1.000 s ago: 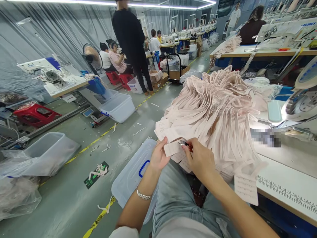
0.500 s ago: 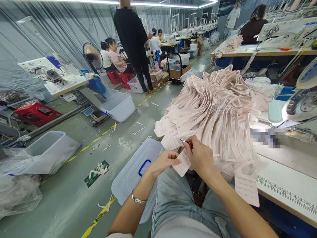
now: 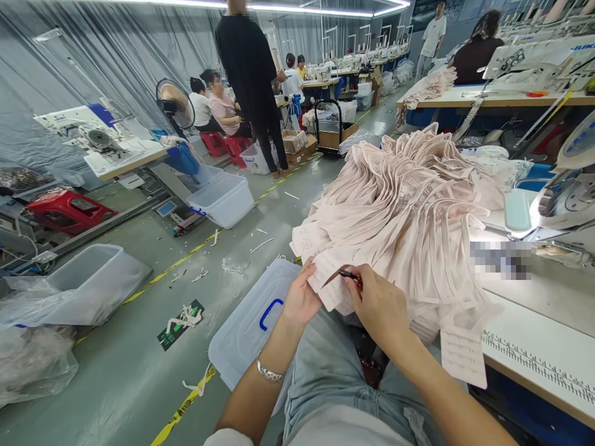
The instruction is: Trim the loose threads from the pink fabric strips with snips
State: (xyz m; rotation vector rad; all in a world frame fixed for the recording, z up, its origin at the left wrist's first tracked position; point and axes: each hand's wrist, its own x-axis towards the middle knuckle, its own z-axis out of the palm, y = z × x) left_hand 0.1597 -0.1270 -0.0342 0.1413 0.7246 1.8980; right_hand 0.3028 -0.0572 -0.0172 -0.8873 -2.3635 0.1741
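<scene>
My left hand (image 3: 301, 297) is closed on the edge of a pale pink fabric piece (image 3: 329, 296) at the front of a big heap. In my right hand (image 3: 379, 303) is a pair of small dark thread snips (image 3: 349, 275), its tip pointing left over the fabric. The fingers hide most of the snips. The heap of pale pink fabric pieces (image 3: 385, 204), layered with long straps, spreads over the table in front of me. One piece with stitched rows (image 3: 462, 356) hangs over the table edge at right.
A sewing machine (image 3: 574, 186) stands at right, near a printed ruler scale (image 3: 539, 359). Beside my left leg sits a lidded plastic box (image 3: 246, 328). Open plastic bins (image 3: 227, 198) and fabric scraps (image 3: 186, 319) lie on the floor. A person in black (image 3: 246, 68) stands farther back.
My left hand has moved up and now grips the fabric farther up and left. The fabric piece is spread out more. The snips have shifted slightly down and right.
</scene>
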